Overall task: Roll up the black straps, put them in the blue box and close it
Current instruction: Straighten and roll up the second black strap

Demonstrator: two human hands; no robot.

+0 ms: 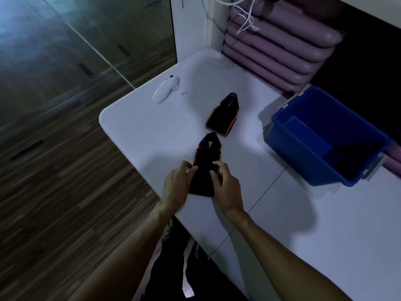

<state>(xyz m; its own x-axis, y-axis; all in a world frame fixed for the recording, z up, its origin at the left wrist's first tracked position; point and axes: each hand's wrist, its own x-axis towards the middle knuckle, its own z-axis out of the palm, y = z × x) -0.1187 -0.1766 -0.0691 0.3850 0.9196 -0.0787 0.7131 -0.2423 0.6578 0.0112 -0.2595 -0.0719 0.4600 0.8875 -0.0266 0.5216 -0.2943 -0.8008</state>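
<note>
Both hands, left hand [176, 183] and right hand [226, 184], pinch the near strap [206, 161] with closed fingers [193, 169], left of the open blue box [325, 135]. The second strap [223, 115] lies beyond (still flat). Loose tension could let the roll spring open on the counter [152, 127].

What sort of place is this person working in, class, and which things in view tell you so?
Probably a gym or fitness studio storeroom: stacked purple mats lie against the wall, a mirrored wall reflects the wood floor, and black straps lie on a white table.
</note>
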